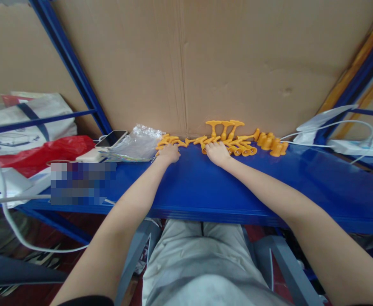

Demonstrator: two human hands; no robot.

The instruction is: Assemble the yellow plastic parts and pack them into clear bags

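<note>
Several orange plastic T-shaped parts and short orange caps lie in a row at the back of a blue shelf, against a cardboard wall. My left hand rests palm down on the flat orange pieces at the left end of the row. My right hand lies palm down on the orange pieces in the middle, just left of the upright T-shaped parts. Whether either hand grips a piece is hidden under the palms.
A crumpled clear plastic bag, a phone and a white charger lie left of the row. A red bag and white cables sit farther left. White cable and a power strip lie at the right. Blue rack posts flank the shelf.
</note>
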